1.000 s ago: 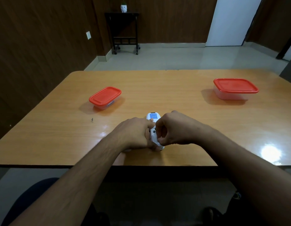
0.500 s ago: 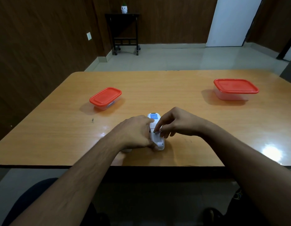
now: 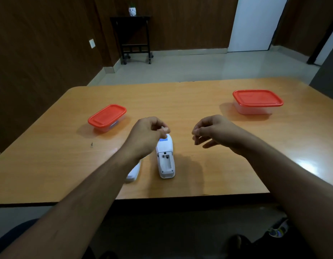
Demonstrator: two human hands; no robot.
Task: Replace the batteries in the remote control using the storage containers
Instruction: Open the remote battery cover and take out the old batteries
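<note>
The white remote (image 3: 165,157) lies face down near the table's front edge, its battery bay uncovered and looking empty. Its white cover (image 3: 133,174) rests just to the left, partly hidden under my left forearm. My left hand (image 3: 147,136) hovers over the remote's far end with fingers curled shut; a small pale tip, apparently a battery (image 3: 162,127), shows at the fingertips. My right hand (image 3: 212,132) hangs in the air to the right of the remote, fingers loosely curled and apart, nothing visible in them. Two red-lidded containers stand closed: a small container (image 3: 107,117) at the left and a larger container (image 3: 257,101) at the far right.
The wooden table (image 3: 190,101) has its front edge just below the remote. A small dark speck (image 3: 91,144) lies at the left. Beyond the table stand a black side stand (image 3: 135,38) with a white figurine and a white door (image 3: 255,23).
Both hands have lifted off the remote and moved apart, the left up and away, the right off to the right. The battery bay and the cover beside the remote are now exposed.
</note>
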